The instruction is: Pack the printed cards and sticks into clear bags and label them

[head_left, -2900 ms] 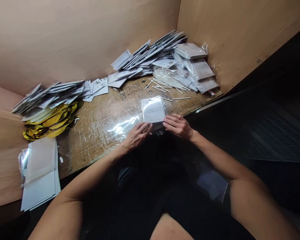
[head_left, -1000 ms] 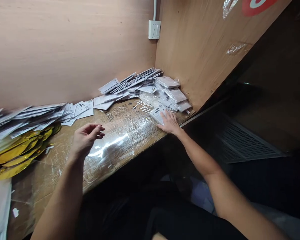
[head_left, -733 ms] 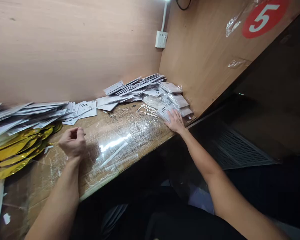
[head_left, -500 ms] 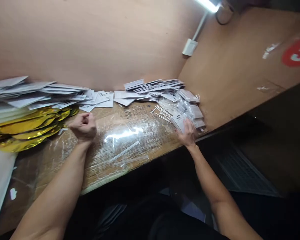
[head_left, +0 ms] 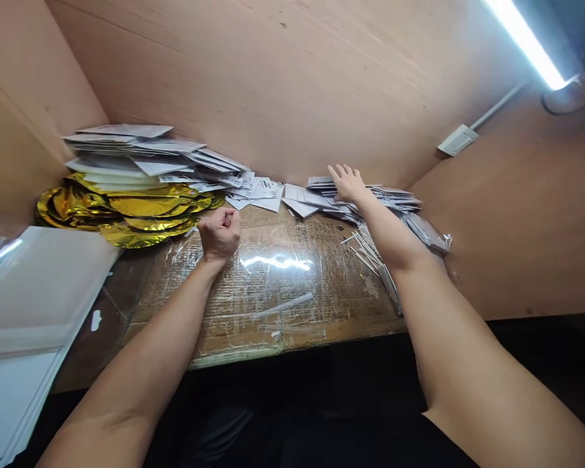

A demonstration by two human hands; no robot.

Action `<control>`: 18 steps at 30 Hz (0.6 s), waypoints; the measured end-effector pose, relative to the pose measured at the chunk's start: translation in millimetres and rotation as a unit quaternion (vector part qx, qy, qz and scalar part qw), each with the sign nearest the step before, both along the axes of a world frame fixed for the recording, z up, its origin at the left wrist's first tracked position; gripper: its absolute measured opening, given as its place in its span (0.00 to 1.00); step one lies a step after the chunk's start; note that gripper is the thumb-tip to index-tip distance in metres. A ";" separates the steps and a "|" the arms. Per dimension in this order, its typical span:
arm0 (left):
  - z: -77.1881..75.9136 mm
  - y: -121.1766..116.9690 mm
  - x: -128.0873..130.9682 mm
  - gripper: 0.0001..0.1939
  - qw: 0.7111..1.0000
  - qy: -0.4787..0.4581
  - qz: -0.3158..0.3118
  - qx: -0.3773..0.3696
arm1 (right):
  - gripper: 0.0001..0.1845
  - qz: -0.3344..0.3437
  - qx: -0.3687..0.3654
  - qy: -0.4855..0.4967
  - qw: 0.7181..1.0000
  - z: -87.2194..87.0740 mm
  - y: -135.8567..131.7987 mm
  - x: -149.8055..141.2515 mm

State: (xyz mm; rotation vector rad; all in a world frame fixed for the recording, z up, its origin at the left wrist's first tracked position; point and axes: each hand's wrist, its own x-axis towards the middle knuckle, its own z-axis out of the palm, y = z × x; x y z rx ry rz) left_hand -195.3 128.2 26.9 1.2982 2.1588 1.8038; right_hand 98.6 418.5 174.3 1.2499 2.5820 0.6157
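Observation:
My left hand [head_left: 220, 233] rests as a closed fist above the tabletop, just right of the gold foil pieces [head_left: 149, 218]. Whatever its curled fingers may hold is hidden. My right hand [head_left: 350, 184] reaches to the back, fingers spread, over a pile of flat white packets [head_left: 316, 195] along the rear wall; I cannot tell whether it touches them. Thin white sticks [head_left: 367, 253] lie below my right forearm, which partly covers them. Packets in clear plastic [head_left: 426, 233] sit by the right wall.
Another heap of white packets [head_left: 160, 149] stands behind the gold foil. Large pale sheets [head_left: 43, 292] lie at the left. Clear strips [head_left: 285, 304] are on the taped tabletop [head_left: 331, 292]. Wooden walls [head_left: 273, 84] enclose the back and sides, and a lamp [head_left: 526, 42] glows at upper right.
My right hand has left the plastic-wrapped packets at the right and moved back and left over the pile, fingers spreading. My left fist stays closed. The view has turned left.

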 end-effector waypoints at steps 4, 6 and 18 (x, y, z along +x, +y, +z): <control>-1.4 -1.1 3.8 0.10 0.999 0.005 -0.028 -0.015 | 0.31 -0.066 -0.040 -0.060 0.995 -3.7 27.2 -20.4; -0.4 -2.5 7.2 0.09 0.999 -0.003 -0.036 -0.027 | 0.26 -0.082 -0.041 -0.071 0.993 -1.1 30.8 -24.4; 24.0 -7.8 13.9 0.35 0.738 -0.539 -0.397 -0.083 | 0.23 0.192 -0.058 0.178 0.963 -17.7 -162.3 8.4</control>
